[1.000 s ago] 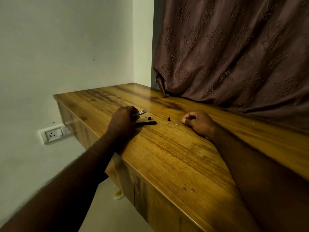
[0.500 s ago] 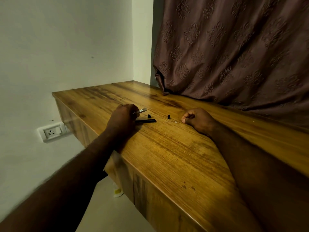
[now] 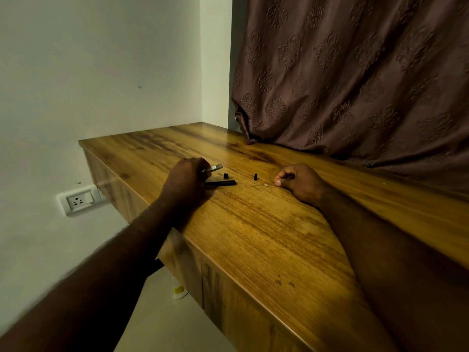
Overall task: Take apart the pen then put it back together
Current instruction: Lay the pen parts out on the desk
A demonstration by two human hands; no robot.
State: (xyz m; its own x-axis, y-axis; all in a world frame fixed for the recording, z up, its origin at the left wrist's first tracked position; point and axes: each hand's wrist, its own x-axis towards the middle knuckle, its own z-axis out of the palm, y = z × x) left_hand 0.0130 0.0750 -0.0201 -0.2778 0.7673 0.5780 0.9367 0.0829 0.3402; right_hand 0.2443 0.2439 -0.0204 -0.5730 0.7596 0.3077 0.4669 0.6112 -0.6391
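The left hand point(image 3: 186, 174) grips a silvery pen tube point(image 3: 216, 168). On the counter point(image 3: 266, 237), at its 3 o'clock, lie a black barrel point(image 3: 220, 183), a small black cap point(image 3: 225, 175) and a black tip point(image 3: 255, 177). The right hand point(image 3: 298, 180) is curled beside a thin refill point(image 3: 265, 184); whether it pinches it is unclear.

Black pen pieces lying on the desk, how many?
3: long black tube by the left hand, small black cap just behind it, black tip nearer the right hand. Hands may hide others.
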